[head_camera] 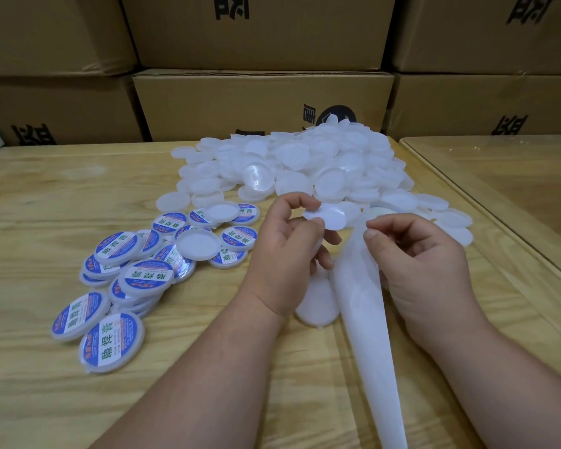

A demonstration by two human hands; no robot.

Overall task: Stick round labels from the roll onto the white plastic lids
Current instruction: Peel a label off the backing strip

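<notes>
While the left hand pinches it, the round label shows its white back

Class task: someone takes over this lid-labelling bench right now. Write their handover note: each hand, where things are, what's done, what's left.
Left hand pinches a round label, seen from its white back.
Right hand holds the backing strip, which trails toward the person.
A blank lid lies under the hands.
Done: labelled lids at the left.
Left: pile of blank lids behind, on the wooden table.
</notes>
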